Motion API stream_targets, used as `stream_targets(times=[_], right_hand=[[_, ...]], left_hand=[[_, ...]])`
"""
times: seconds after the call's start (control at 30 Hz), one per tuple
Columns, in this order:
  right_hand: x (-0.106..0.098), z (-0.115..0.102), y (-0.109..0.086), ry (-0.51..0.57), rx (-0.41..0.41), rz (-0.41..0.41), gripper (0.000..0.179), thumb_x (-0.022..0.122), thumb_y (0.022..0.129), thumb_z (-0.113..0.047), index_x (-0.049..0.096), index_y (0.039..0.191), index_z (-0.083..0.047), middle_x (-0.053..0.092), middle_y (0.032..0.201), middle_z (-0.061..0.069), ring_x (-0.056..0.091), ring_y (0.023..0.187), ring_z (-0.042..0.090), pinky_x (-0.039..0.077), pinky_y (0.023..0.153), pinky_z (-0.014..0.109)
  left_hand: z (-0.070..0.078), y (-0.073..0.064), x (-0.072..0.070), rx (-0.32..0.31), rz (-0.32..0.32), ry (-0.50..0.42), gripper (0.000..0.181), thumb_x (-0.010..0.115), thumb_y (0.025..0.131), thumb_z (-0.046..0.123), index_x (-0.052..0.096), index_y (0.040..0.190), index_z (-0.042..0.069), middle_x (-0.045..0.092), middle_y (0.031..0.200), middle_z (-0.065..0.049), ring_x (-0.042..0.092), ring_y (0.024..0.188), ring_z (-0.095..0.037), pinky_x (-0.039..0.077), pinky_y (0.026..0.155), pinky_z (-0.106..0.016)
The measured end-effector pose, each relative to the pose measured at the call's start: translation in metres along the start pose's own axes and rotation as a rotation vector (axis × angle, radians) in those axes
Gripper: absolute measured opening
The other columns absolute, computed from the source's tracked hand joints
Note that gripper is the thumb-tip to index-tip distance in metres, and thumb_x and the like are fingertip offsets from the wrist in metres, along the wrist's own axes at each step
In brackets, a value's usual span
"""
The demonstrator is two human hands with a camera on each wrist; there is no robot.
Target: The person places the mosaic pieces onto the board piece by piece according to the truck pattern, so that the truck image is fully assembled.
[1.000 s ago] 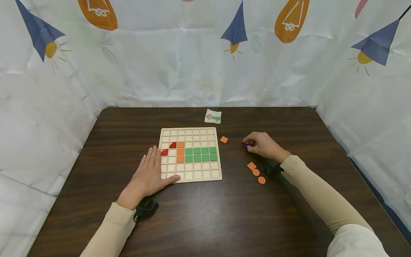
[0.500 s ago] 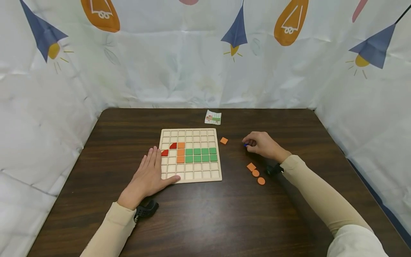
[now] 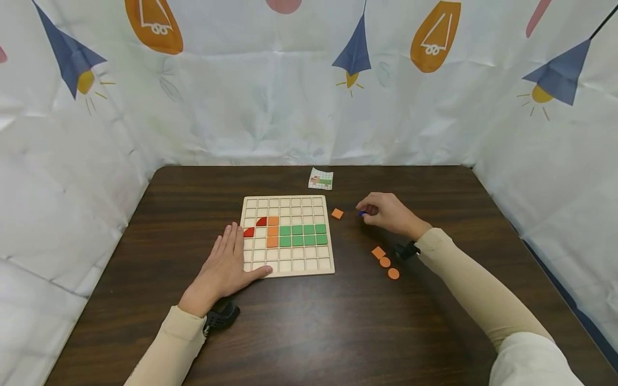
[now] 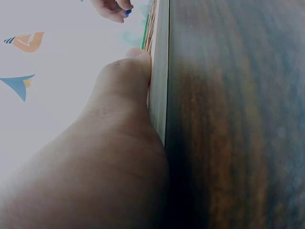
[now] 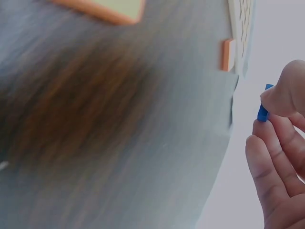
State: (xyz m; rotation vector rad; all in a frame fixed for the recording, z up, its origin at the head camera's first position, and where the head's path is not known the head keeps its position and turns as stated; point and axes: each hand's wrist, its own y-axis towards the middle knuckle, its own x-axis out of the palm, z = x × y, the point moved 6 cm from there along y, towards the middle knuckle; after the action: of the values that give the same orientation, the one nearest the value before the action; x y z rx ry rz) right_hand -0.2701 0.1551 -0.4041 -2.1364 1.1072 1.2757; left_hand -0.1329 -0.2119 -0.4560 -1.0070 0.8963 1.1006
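My left hand (image 3: 223,272) rests with straight fingers along the left edge of a wooden grid board (image 3: 289,205), its thumb over the near edge. Between thumb and fingertips my right hand (image 3: 390,214) pinches a small blue tile (image 5: 262,113), held above the table to the right of the board. Several green square tiles (image 3: 309,239) lie in the grid, beside a column of orange square tiles (image 3: 272,231). Two red quarter-round tiles (image 3: 261,221) sit left of that column. Fingers hide most of the blue tile in the head view.
A loose orange square tile (image 3: 337,213) lies just right of the board. Nearer to me are another orange square (image 3: 379,252) and two orange round tiles (image 3: 393,274). A small printed card (image 3: 321,179) lies beyond the board on the dark wooden table (image 3: 309,332).
My right hand has lifted slightly and moved a little left towards the board with the blue tile. The left hand stays on the board. The head view has tilted up slightly.
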Motion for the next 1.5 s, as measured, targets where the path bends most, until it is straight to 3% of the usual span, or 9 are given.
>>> stream_targets(times=[0.53, 0.97, 1.17, 1.5], right_hand=[[0.006, -0.043, 0.029, 0.027, -0.100, 0.004, 0.025, 0.071, 0.094, -0.009, 0.076, 0.119, -0.005, 0.071, 0.105, 0.006, 0.066, 0.090, 0.018, 0.059, 0.081, 0.037], [0.024, -0.077, 0.055, 0.039, -0.181, -0.023, 0.024, 0.071, 0.096, -0.011, 0.076, 0.118, -0.008, 0.072, 0.107, 0.005, 0.070, 0.094, 0.018, 0.061, 0.084, 0.035], [0.033, -0.090, 0.064, 0.043, -0.213, -0.041, 0.024, 0.068, 0.097, -0.011, 0.076, 0.119, -0.007, 0.072, 0.107, 0.006, 0.069, 0.093, 0.018, 0.060, 0.081, 0.033], [0.049, -0.112, 0.080, 0.068, -0.262, -0.055, 0.026, 0.066, 0.097, -0.012, 0.076, 0.121, -0.007, 0.073, 0.108, 0.005, 0.070, 0.096, 0.018, 0.060, 0.086, 0.035]], left_hand=[[-0.003, -0.002, 0.003, -0.001, 0.001, -0.016, 0.135, 0.050, 0.083, 0.091, 0.003, 0.164, -0.006, -0.001, 0.173, -0.028, 0.004, 0.162, -0.047, 0.010, 0.132, -0.063], [-0.006, -0.002, 0.004, -0.001, 0.001, -0.015, 0.135, 0.048, 0.082, 0.092, 0.001, 0.164, -0.005, -0.003, 0.174, -0.027, 0.002, 0.163, -0.045, 0.008, 0.132, -0.063], [-0.004, -0.002, 0.003, 0.000, -0.004, -0.015, 0.133, 0.053, 0.084, 0.087, 0.002, 0.164, -0.005, -0.004, 0.174, -0.026, 0.001, 0.163, -0.044, 0.009, 0.132, -0.062], [-0.004, -0.001, 0.002, -0.014, -0.007, -0.014, 0.133, 0.054, 0.084, 0.087, 0.001, 0.165, -0.004, -0.004, 0.174, -0.024, 0.001, 0.164, -0.043, 0.010, 0.133, -0.061]])
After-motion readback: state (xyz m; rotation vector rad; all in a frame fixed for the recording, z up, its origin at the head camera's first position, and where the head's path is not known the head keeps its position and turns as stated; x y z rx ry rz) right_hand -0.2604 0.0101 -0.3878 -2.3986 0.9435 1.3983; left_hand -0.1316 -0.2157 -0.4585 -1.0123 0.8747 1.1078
